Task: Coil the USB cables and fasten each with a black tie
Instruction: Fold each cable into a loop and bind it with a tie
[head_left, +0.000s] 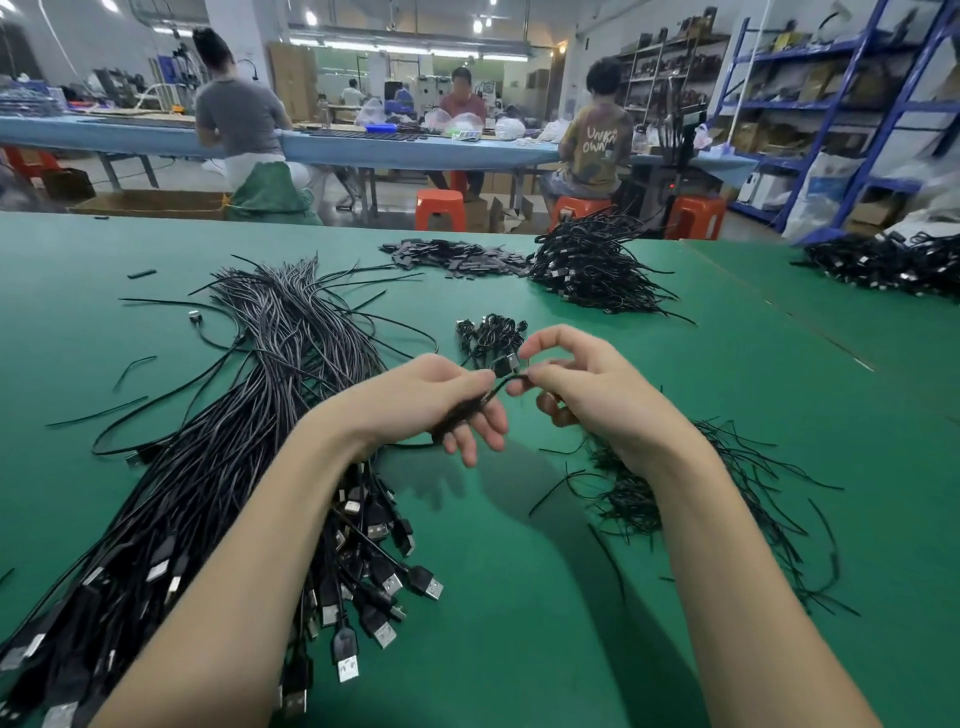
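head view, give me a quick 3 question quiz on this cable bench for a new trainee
1. True or false: both hands are holding the same coiled cable.
2. Where does the bundle of uncoiled USB cables lie? A) under the left forearm B) far right corner C) on an orange stool
3. Fill in: the loose black ties lie on the green table beside the ____ forearm.

Key
1. True: the left hand grips the coil and the right hand pinches its end by the plug.
2. A
3. right
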